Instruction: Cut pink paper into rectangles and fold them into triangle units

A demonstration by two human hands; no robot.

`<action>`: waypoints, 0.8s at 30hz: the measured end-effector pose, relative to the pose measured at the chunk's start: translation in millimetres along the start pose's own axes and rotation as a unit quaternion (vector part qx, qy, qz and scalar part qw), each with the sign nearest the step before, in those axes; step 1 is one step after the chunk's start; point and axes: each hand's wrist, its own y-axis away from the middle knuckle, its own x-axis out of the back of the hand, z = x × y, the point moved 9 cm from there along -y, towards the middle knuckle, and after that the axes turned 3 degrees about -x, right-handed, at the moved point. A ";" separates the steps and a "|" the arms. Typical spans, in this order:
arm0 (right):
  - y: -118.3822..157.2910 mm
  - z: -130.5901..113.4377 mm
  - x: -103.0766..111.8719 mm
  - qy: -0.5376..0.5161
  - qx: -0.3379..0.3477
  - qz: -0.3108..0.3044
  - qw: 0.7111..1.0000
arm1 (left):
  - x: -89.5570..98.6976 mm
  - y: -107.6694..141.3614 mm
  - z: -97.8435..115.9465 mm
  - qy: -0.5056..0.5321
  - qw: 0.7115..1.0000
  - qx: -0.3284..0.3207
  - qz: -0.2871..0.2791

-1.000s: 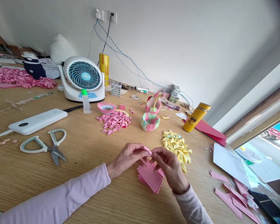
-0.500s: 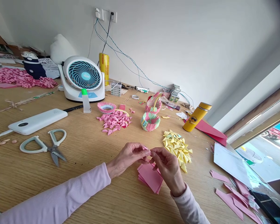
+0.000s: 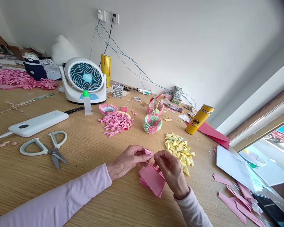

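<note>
A small folded piece of pink paper (image 3: pixel 148 152) is pinched between both hands above the table. My left hand (image 3: pixel 130 160) grips its left side, fingers closed. On its right edge the fingertips of my right hand (image 3: pixel 170 168) are pressed together. Just below lies a stack of pink paper sheets (image 3: pixel 153 181), partly covered by my right hand. Yellow folded paper pieces (image 3: pixel 179 149) are heaped to the right, and pink folded pieces (image 3: pixel 115 123) are piled farther back on the left.
Open scissors (image 3: pixel 53 151), a white device (image 3: pixel 39 123) and a fan (image 3: pixel 85 78) stand or lie at the left. Paper baskets (image 3: pixel 152 123) are behind my hands. A yellow bottle (image 3: pixel 200 119) and pink paper strips (image 3: pixel 232 203) are at the right.
My hands have parted slightly at the fingertips, and more of the small pink paper shows between them. Objects on the table have not moved.
</note>
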 end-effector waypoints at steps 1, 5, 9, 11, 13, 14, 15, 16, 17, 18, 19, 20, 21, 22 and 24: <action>0.3 -0.9 0.1 0.005 0.003 0.005 1.000 | 0.6 -0.2 -0.4 0.009 1.000 0.002 0.006; 0.4 -1.0 -2.9 -0.009 0.002 0.004 1.000 | 6.0 -1.6 -3.4 0.025 0.999 0.004 0.034; -0.9 3.1 -5.7 -0.079 -0.025 -0.020 0.996 | 9.1 -1.2 -7.2 0.047 0.998 0.028 0.041; -0.9 3.6 -4.1 -0.098 -0.032 -0.020 0.994 | 9.7 -0.5 -7.9 0.053 0.997 0.039 0.042; -0.3 3.8 -3.4 -0.095 -0.037 -0.022 0.995 | 9.5 -0.2 -7.5 0.055 0.997 0.040 0.040; 0.1 4.1 -3.7 -0.089 -0.039 -0.025 0.995 | 9.3 -0.2 -7.4 0.055 0.997 0.039 0.039; 0.5 4.7 -4.2 -0.083 -0.043 -0.027 0.995 | 9.0 -0.2 -7.6 0.055 0.997 0.039 0.038; 0.7 5.3 -4.7 -0.081 -0.046 -0.027 0.995 | 8.6 -0.2 -7.8 0.055 0.997 0.039 0.035; 0.7 6.1 -5.4 -0.083 -0.048 -0.028 0.995 | 8.0 -0.2 -8.2 0.054 0.997 0.040 0.032; 0.5 7.1 -6.2 -0.088 -0.050 -0.029 0.994 | 7.4 -0.2 -8.5 0.053 0.997 0.040 0.029; 0.1 8.1 -7.0 -0.094 -0.053 -0.030 0.994 | 6.9 -0.2 -8.6 0.052 0.997 0.041 0.027; -0.4 9.2 -7.8 -0.100 -0.054 -0.032 0.993 | 6.3 -0.1 -8.5 0.051 0.998 0.041 0.024; -1.0 10.0 -8.3 -0.104 -0.054 -0.033 0.993 | 5.9 0.0 -8.2 0.049 0.998 0.042 0.022; -1.5 10.6 -8.4 -0.103 -0.053 -0.034 0.993 | 5.7 0.1 -7.8 0.045 0.998 0.041 0.021; -2.1 10.9 -7.3 -0.089 -0.048 -0.033 0.994 | 6.0 0.1 -6.4 0.032 0.999 0.037 0.022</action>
